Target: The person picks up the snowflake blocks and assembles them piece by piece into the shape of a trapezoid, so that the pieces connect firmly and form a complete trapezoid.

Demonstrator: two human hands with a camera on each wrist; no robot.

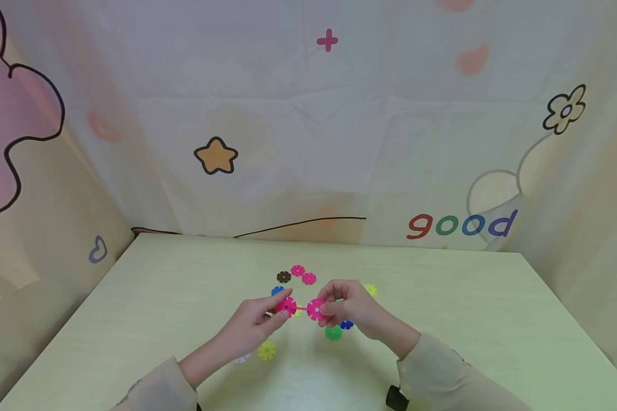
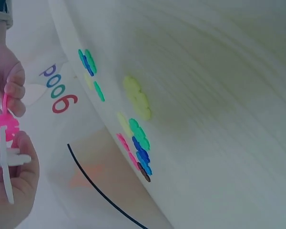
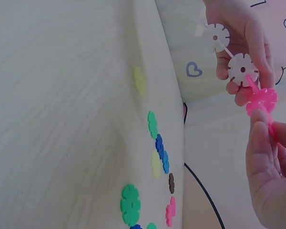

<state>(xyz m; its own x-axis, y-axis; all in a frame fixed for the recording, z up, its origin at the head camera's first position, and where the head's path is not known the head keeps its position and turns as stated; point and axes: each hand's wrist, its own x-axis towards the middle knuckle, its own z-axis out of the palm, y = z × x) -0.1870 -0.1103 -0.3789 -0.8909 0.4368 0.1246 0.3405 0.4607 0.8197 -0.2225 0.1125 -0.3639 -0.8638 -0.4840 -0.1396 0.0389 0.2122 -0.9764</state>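
Note:
Both hands are raised over the table, joined by a small chain of notched plastic snowflake discs. My left hand (image 1: 249,325) holds the chain's end, where the right wrist view shows white discs (image 3: 242,71) linked to a pink disc (image 3: 262,101). A pink disc (image 1: 286,307) shows between the left thumb and fingers in the head view. My right hand (image 1: 352,308) pinches another pink disc (image 1: 315,310) between thumb and fingers. Between the two hands a thin pink edge spans the gap. Fingers partly hide how the pieces slot together.
Loose discs lie on the pale table (image 1: 159,319): a brown disc (image 1: 284,277), pink discs (image 1: 297,270) behind the hands, a green disc (image 1: 333,333) below the right hand, a yellow disc (image 1: 267,350) and a white disc (image 1: 242,358) near the left forearm. A printed curtain (image 1: 267,114) stands behind.

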